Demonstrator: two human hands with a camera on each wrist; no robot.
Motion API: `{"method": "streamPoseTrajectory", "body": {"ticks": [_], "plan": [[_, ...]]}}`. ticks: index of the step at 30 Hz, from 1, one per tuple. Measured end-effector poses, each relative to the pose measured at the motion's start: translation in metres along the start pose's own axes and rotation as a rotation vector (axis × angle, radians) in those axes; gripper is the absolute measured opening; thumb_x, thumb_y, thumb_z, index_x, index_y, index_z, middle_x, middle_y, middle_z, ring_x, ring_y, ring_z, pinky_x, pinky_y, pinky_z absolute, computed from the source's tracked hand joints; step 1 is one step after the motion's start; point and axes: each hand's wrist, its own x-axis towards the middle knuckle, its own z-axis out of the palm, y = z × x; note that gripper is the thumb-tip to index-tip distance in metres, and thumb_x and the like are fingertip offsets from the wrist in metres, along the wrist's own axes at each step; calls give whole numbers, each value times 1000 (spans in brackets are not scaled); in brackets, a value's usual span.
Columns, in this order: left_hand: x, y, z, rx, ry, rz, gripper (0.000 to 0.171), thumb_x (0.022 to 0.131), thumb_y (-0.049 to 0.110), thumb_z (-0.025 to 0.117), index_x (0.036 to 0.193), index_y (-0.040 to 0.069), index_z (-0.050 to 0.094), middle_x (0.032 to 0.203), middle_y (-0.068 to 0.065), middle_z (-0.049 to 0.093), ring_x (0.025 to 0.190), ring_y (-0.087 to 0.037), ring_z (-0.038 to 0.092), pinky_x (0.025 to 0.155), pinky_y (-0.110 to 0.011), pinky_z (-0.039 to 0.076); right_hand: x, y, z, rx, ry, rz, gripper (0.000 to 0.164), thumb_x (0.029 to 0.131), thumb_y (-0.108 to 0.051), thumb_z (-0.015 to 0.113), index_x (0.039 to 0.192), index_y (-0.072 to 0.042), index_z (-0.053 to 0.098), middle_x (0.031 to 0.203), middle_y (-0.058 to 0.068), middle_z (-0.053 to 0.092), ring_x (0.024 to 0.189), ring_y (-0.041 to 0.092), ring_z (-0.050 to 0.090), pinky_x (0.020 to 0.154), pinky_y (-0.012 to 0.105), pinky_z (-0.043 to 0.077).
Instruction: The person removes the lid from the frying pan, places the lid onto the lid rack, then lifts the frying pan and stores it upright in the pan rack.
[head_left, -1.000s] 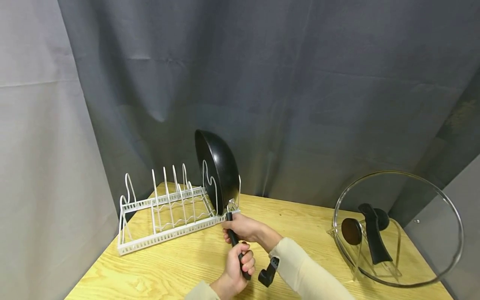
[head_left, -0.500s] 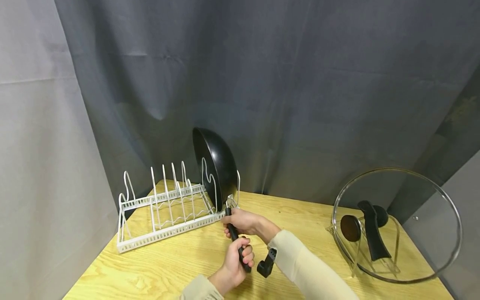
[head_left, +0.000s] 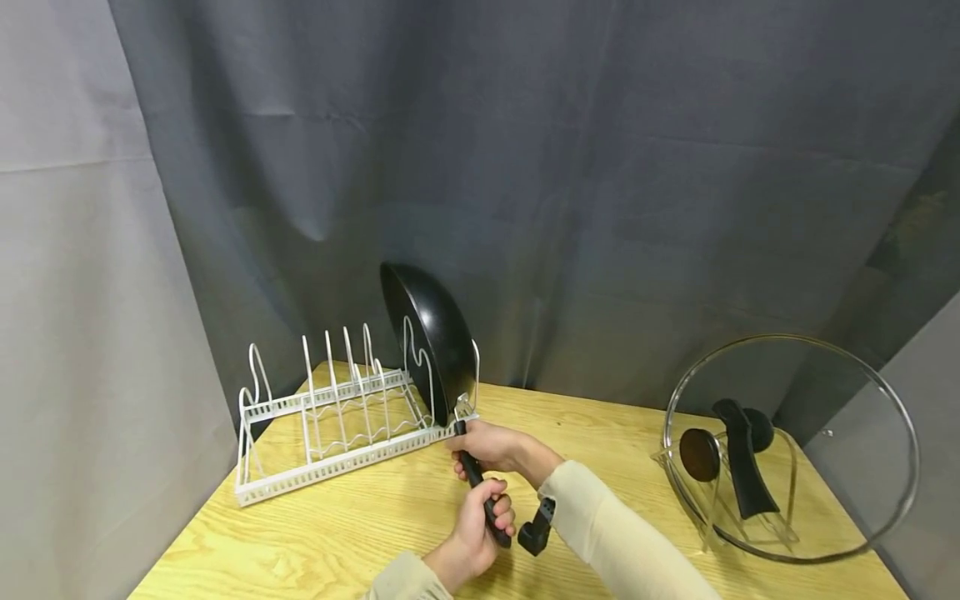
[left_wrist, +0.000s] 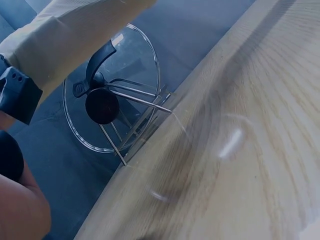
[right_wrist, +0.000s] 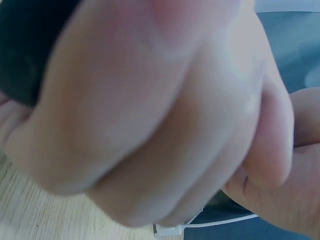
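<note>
A black wok point(head_left: 442, 333) stands on edge in the right end slot of a white wire rack point(head_left: 352, 454), its round outer side to the right. Its top leans left. The black handle point(head_left: 472, 468) points toward the person. My right hand point(head_left: 491, 446) grips the handle close to its metal bracket. Nearer the handle's end, my left hand point(head_left: 480, 523) has its fingers curled round it. In the right wrist view a blurred fist point(right_wrist: 150, 115) fills much of the picture, beside part of the black handle point(right_wrist: 30, 45).
On the right of the wooden table point(head_left: 600, 433) a glass lid point(head_left: 795, 558) with a steel rim leans in a wire stand point(head_left: 716, 500). A black curved piece point(head_left: 742, 458) and a dark round knob point(head_left: 699, 455) show there. Grey curtains point(head_left: 570, 208) hang behind.
The wok's top has tipped a little further left and the handle's end has shifted slightly right. Both hands keep hold of the handle and move with it.
</note>
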Motion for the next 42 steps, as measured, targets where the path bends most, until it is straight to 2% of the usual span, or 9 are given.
{"method": "streamPoseTrajectory", "body": {"ticks": [6, 13, 23, 27, 31, 38, 42], "plan": [[4, -5, -3, 42, 41, 11, 27, 87, 18, 44, 60, 20, 37, 52, 9, 33, 43, -3, 34, 48, -19, 33, 1, 5, -3, -27, 3, -5, 14, 96, -4, 43, 82, -2, 44, 66, 8, 48, 55, 16, 52, 53, 26, 48], [4, -8, -8, 132, 137, 28, 23, 86, 18, 48, 64, 17, 43, 52, 8, 43, 45, -5, 43, 51, -23, 42, 2, 10, -5, -54, 34, -6, 14, 98, -12, 48, 92, 1, 46, 73, 9, 53, 59, 17, 57, 57, 29, 52], [3, -5, -18, 239, 165, -9, 18, 87, 21, 54, 73, 10, 50, 57, 4, 49, 50, -7, 51, 56, -25, 50, 6, 16, -10, -50, 13, -10, 18, 98, -15, 51, 100, 0, 41, 78, 11, 55, 65, 20, 60, 63, 33, 53], [1, -4, -22, 280, 127, 0, 18, 87, 23, 57, 75, 11, 50, 60, 2, 53, 53, -10, 56, 59, -27, 52, 5, 17, -12, -62, 14, -9, 20, 98, -16, 52, 101, 0, 40, 79, 12, 56, 66, 20, 61, 63, 35, 54], [0, 1, -30, 350, 59, -18, 20, 90, 27, 56, 80, 10, 53, 65, 2, 58, 59, -11, 62, 62, -28, 53, 3, 17, -14, -86, 2, -22, 19, 98, -17, 53, 97, -1, 43, 77, 12, 57, 67, 20, 62, 62, 34, 54], [-5, 17, -44, 547, -28, -74, 30, 95, 32, 52, 96, 2, 59, 78, -1, 66, 73, -14, 67, 73, -38, 54, -2, 15, -18, -178, 12, -33, 23, 97, -22, 54, 95, 1, 51, 82, 13, 61, 77, 27, 65, 68, 38, 55], [-8, 29, -54, 655, -88, -84, 35, 97, 32, 49, 107, -1, 56, 84, -5, 68, 76, -17, 66, 71, -38, 55, -4, 16, -20, -222, 28, -32, 28, 98, -25, 52, 101, 3, 54, 89, 16, 61, 83, 30, 64, 74, 42, 54]]}}
